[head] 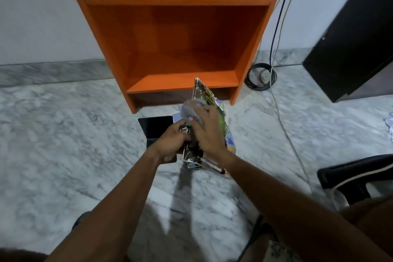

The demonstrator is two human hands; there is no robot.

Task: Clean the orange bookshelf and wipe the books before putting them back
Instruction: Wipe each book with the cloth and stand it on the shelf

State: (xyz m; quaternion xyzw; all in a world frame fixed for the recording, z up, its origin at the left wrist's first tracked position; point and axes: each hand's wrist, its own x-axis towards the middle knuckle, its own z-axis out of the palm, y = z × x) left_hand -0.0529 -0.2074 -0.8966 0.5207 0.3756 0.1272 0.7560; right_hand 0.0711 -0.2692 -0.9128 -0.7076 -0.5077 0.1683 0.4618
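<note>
The orange bookshelf [176, 34] stands against the wall with bare shelves. In front of its base, my left hand [172, 142] grips the lower edge of a worn, greenish book [201, 91] held tilted on end. My right hand [207, 130] holds a grey cloth [192, 108] and presses it against the book's cover. More colourful books [230, 144] lie in a pile on the floor under and behind the held one. A dark book or tablet [155, 126] lies flat to the left of my hands.
Marble floor [63, 134] spreads all around. Cables [276, 17] hang down the wall, and a black coil [260, 77] lies right of the shelf. A black cabinet [357, 44] stands at the right. A black chair part [357, 176] sits at lower right.
</note>
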